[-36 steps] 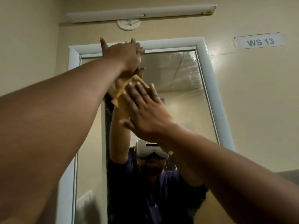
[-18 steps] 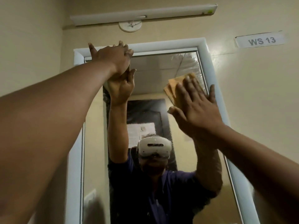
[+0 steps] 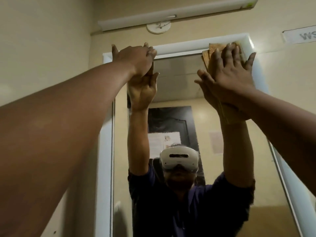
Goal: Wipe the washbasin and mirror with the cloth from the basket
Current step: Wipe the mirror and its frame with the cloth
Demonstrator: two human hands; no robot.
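Tan folded cloth (image 3: 209, 54) sits at the mirror's (image 3: 177, 79) top-right corner, pressed flat under the right hand (image 3: 229, 72), fingers spread open & palm on it, overlapping the white frame (image 3: 196, 45). Left hand (image 3: 135, 59) up at the top-left of the frame, fingers curled over its edge w/ nothing else held; light fitting (image 3: 177, 13) on the wall above.

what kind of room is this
Probably a washroom or wash area in a workplace or institution. A white-framed mirror hangs on a plain cream wall, a tube light fitting runs above it, and a printed label is stuck beside it. No basin shows.
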